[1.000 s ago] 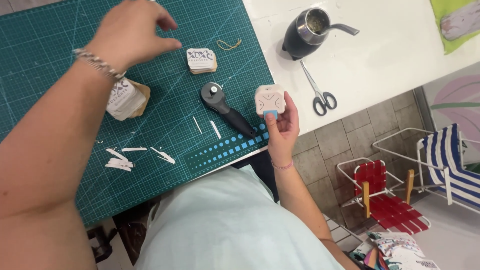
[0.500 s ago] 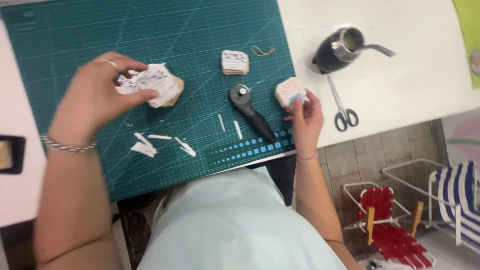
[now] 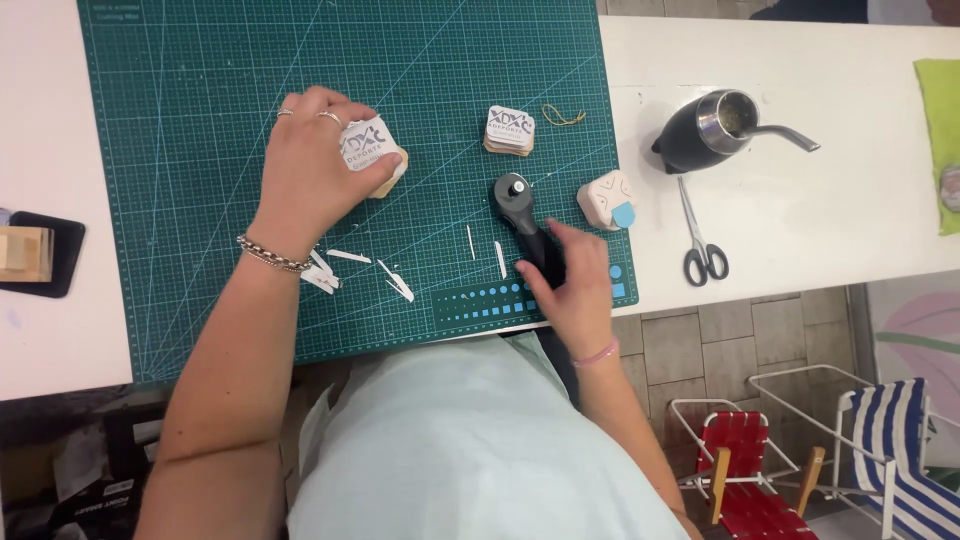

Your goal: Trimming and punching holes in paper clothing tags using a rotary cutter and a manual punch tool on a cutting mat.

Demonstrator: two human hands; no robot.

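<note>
Far left, off the mat: a small pale wooden block on a black tray (image 3: 40, 255), well apart from the work. On the dark green gridded cutting mat (image 3: 200, 320), left hand (image 3: 305, 170) pressed down over a stack of white printed cards on a tan backing (image 3: 372, 160), fingers curled round its left and far edges, clamping the stack flat against the mat; silver chain bracelet at the wrist. Near of that hand, a scatter of thin white paper trimmings (image 3: 345, 268), loose on the mat. Further right and far, a second, smaller stack of white printed cards (image 3: 510, 129), untouched, with a bent yellow-green rubber band (image 3: 563, 116) just beside it. Then the black rotary cutter with round blade head (image 3: 525, 225): blade end far, handle running near and slightly right, long axis roughly along the mat's depth. Right hand (image 3: 575, 285) laid on the handle's near end, fingers wrapping it but not visibly clenched; grip looks half-formed. Held stack lying left and a little far of the blade, so right hand much the nearer to the cutter, left to the cards. Beside the blade's right, a pale pink corner punch with a blue tab (image 3: 607, 199) at the mat's edge. On the white table (image 3: 800, 230) beyond: a black-and-steel pot with spout (image 3: 715, 130) and grey-handled scissors (image 3: 700, 240), both clear of either hand.
</note>
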